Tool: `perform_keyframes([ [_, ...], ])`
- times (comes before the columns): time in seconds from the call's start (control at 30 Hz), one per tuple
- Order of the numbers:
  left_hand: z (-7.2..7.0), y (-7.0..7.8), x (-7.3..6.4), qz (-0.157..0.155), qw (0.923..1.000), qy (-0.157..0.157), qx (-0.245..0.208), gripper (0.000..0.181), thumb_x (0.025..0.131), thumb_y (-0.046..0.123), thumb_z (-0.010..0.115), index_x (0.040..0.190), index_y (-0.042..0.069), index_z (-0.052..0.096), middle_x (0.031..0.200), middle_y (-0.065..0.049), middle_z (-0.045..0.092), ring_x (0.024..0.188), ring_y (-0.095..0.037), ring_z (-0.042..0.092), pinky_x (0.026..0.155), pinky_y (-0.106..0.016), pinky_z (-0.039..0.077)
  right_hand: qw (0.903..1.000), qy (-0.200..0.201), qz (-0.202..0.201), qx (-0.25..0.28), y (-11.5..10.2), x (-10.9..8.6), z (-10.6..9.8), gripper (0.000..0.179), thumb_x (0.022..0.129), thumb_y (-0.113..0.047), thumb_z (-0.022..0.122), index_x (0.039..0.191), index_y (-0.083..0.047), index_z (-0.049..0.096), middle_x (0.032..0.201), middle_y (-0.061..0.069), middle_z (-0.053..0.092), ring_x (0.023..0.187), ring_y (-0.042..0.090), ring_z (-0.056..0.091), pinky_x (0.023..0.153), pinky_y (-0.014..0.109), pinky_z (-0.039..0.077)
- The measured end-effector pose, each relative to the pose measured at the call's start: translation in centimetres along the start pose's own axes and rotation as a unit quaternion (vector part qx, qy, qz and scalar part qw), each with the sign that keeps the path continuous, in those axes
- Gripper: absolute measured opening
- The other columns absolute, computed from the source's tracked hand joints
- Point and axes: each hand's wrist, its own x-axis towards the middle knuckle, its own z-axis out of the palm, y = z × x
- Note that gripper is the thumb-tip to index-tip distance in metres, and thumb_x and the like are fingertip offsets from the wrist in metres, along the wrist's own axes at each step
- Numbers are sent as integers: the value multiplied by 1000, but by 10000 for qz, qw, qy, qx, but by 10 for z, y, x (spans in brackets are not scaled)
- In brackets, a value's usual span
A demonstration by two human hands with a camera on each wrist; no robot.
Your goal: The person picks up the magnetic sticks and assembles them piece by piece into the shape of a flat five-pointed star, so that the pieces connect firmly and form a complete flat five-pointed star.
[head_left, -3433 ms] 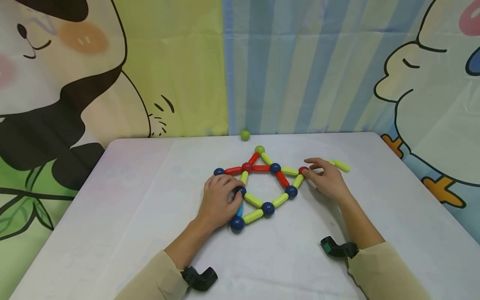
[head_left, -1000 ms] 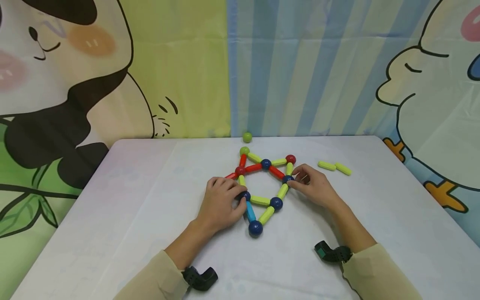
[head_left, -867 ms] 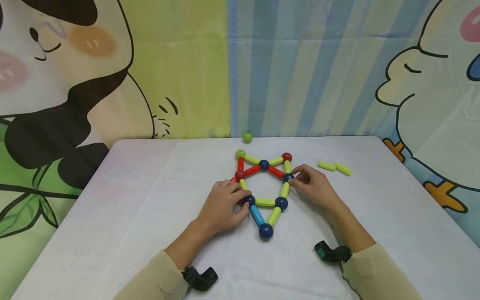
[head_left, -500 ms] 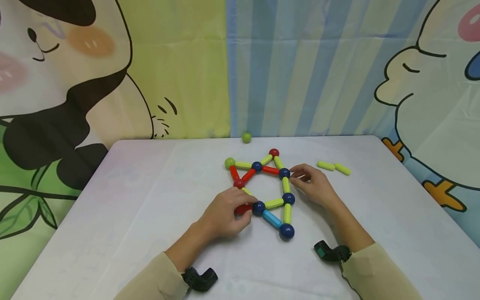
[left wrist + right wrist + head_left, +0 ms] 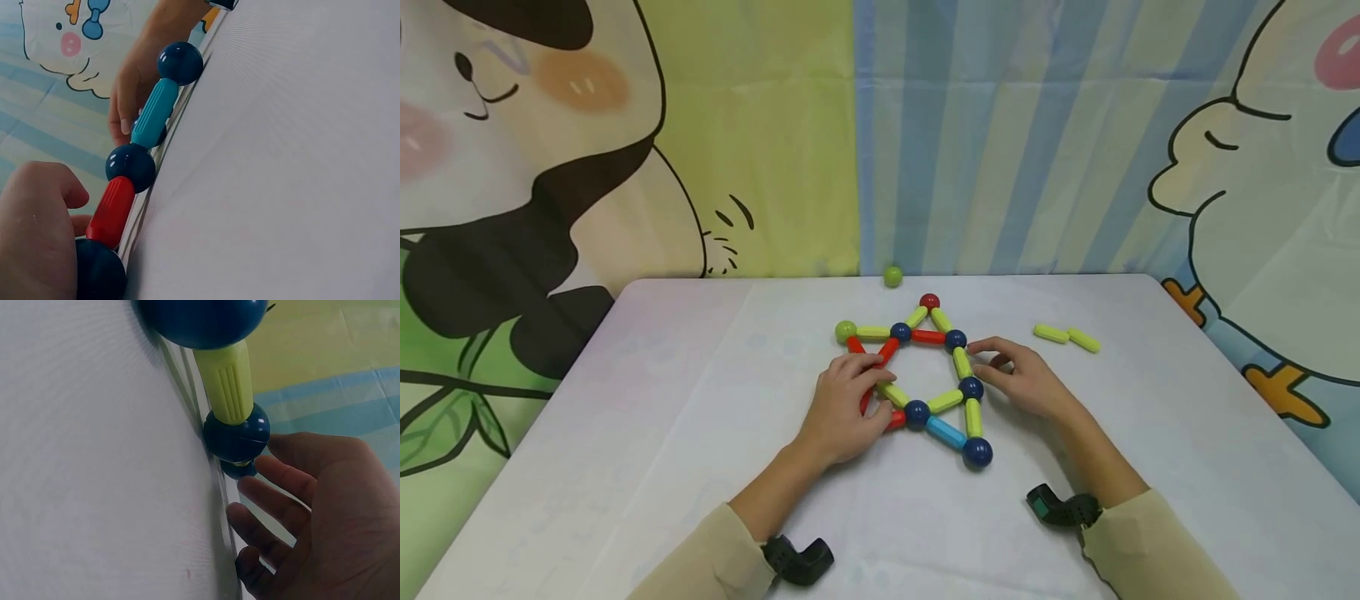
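Observation:
A flat star-like frame of magnetic sticks and balls lies on the table, with a light-blue stick [image 5: 946, 432] running to the near dark-blue ball [image 5: 977, 452]. A green ball [image 5: 846, 332] marks its left corner and a red ball [image 5: 929, 302] its far one. My left hand [image 5: 844, 408] holds the frame's left side, fingers curled over the red sticks and hiding the joint beneath; in the left wrist view its thumb bends beside a red stick [image 5: 111, 212]. My right hand [image 5: 1022, 379], fingers loosely bent, touches the frame's right side near a dark-blue ball [image 5: 236, 434].
Two loose yellow-green sticks [image 5: 1051, 334] lie at the right back of the white table [image 5: 700, 375]. A loose green ball [image 5: 892, 277] sits at the back edge. A cartoon-printed curtain [image 5: 775, 150] hangs behind.
The frame has turned counterclockwise, its far red ball swinging left and its near blue ball swinging right. My left hand has shifted from a blue ball to the red joint; the right moved slightly left.

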Motion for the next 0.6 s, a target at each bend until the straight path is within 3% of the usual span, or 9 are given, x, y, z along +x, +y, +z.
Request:
perform_keyframes([
  [0.13, -1, 1, 0, -174, 9997, 61, -159, 32, 87, 25, 65, 115, 17, 77, 134, -5, 66, 127, -29, 52, 105, -53, 43, 9999, 45, -122, -1, 1, 0, 1, 41, 103, -34, 59, 140, -19, 61, 137, 15, 62, 118, 34, 58, 94, 48, 50],
  [0.23, -1, 1, 0, -287, 9987, 243, -338, 30, 87, 22, 64, 113, 15, 78, 125, -4, 70, 121, -28, 55, 103, -51, 45, 9993, 319, -152, 89, 3, 0, 2, 36, 103, -31, 58, 137, -18, 63, 137, 13, 63, 116, 33, 60, 91, 44, 51],
  [0.33, -1, 0, 1, -382, 9973, 422, -468, 26, 89, 17, 63, 110, 13, 78, 116, -1, 74, 114, -25, 58, 99, -46, 49, 9949, 1000, -34, 129, 7, 1, 0, 32, 104, -25, 57, 132, -14, 66, 135, 13, 65, 110, 31, 63, 84, 36, 52],
  [0.43, -1, -1, 2, -456, 9953, 546, -658, 23, 90, 12, 63, 106, 12, 79, 109, 1, 75, 108, -22, 59, 93, -41, 52, 9815, 1905, 183, 27, 13, 0, -5, 31, 102, -20, 58, 131, -10, 66, 135, 15, 62, 100, 30, 63, 77, 32, 50],
  [0.53, 0, -2, 3, -449, 9934, 642, -840, 21, 91, 9, 62, 102, 10, 80, 105, 1, 76, 104, -20, 58, 89, -38, 52, 9658, 2549, 397, -282, 18, -1, -11, 38, 100, -16, 57, 136, -6, 63, 144, 21, 51, 97, 36, 64, 79, 41, 52],
  [0.6, 0, -3, 4, -404, 9930, 680, -882, 20, 91, 8, 62, 100, 9, 80, 104, 1, 76, 103, -19, 58, 88, -37, 52, 9607, 2640, 631, -574, 22, -2, -16, 45, 98, -16, 54, 141, -5, 58, 150, 25, 43, 101, 44, 63, 85, 52, 52],
])
